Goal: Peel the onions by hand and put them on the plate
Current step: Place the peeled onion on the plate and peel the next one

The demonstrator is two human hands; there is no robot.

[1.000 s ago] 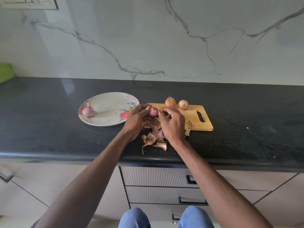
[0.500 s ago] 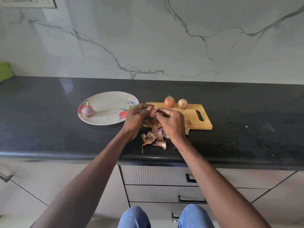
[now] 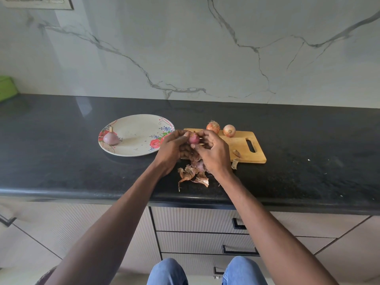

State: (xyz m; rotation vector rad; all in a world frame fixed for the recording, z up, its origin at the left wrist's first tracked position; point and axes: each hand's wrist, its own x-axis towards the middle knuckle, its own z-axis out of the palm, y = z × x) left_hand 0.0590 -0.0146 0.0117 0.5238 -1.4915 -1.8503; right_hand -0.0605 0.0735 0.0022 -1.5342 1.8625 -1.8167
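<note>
Nearest the counter edge, loose onion skins [image 3: 193,174] are piling up just under both hands. The left hand [image 3: 171,148] and right hand [image 3: 213,152] are curling their fingers around the half-peeled onion [image 3: 193,138], which could be slipping free and rolling toward the edge. Beyond, one peeled onion [image 3: 111,138] is sitting on the plate [image 3: 141,150]; two unpeeled onions [image 3: 213,126] are waiting on the cutting board [image 3: 241,149], blocking nothing.

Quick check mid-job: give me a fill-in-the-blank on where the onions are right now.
1. The peeled onion lies on the ____.
2. The number of unpeeled onions on the cutting board is ____.
3. The left hand and right hand together hold one purple ____.
4. The heap of onion skins lies on the black ____.

Missing words: plate; two; onion; countertop
</note>
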